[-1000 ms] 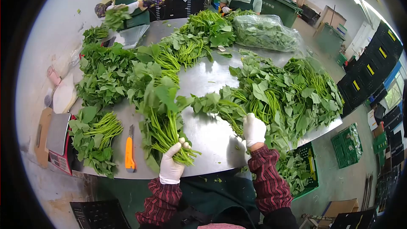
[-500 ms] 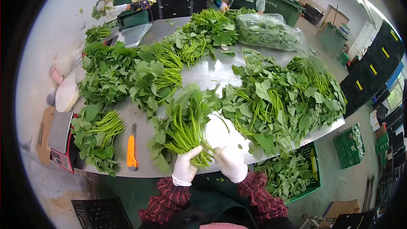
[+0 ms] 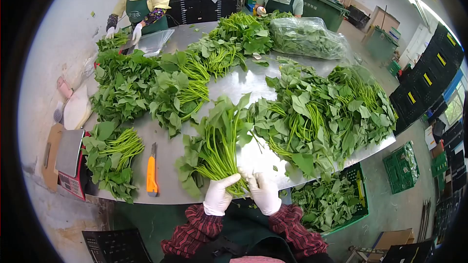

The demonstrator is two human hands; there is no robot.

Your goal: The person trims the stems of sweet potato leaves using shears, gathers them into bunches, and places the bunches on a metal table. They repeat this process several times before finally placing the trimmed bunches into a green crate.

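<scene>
My left hand (image 3: 220, 196), in a white glove, is wrapped around the stem ends of a bunch of leafy greens (image 3: 218, 153). The bunch stands tilted over the near edge of the steel table, leaves pointing away from me. My gloved right hand (image 3: 264, 194) is beside the stem ends, just right of my left hand. Its fingers are bent and closed; what they pinch, if anything, is too small to make out. Left of the bunch lies an orange utility knife (image 3: 152, 173), and beyond it a smaller bundle of greens (image 3: 117, 153).
Large heaps of greens lie on the right (image 3: 321, 117) and left (image 3: 122, 80) of the steel table (image 3: 234, 87). A scale (image 3: 69, 158) stands at the left edge. A green crate of leaves (image 3: 336, 204) sits below right. Two co-workers (image 3: 146, 7) (image 3: 280, 0) stand across the table.
My right hand has opened its fist somewhat and come closer to my left hand. The bunch has shifted slightly and stands more upright. The co-worker at left has lowered a bundle to the table.
</scene>
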